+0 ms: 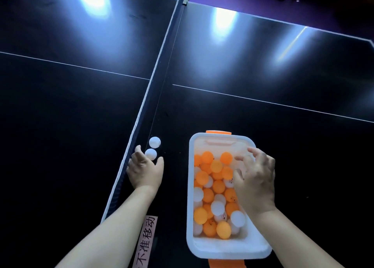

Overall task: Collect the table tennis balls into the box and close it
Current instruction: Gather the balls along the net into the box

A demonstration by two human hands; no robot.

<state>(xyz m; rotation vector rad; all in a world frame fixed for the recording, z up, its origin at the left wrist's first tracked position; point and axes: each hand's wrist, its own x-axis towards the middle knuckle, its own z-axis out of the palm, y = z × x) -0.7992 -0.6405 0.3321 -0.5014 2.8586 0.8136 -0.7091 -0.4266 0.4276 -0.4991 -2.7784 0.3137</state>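
Observation:
A white plastic box with orange latches lies open on the dark table, holding several orange and white balls. My right hand hovers over its right side, fingers spread, with nothing visible in it. Two white balls lie on the table beside the net: the nearer ball sits between the fingertips and thumb of my left hand, which is curled around it; the farther ball rests just beyond. No lid is in view.
The net runs diagonally from the far edge down to the lower left, right beside my left hand. A pink paper strip with printed characters lies on the table left of the box. White table lines cross the surface.

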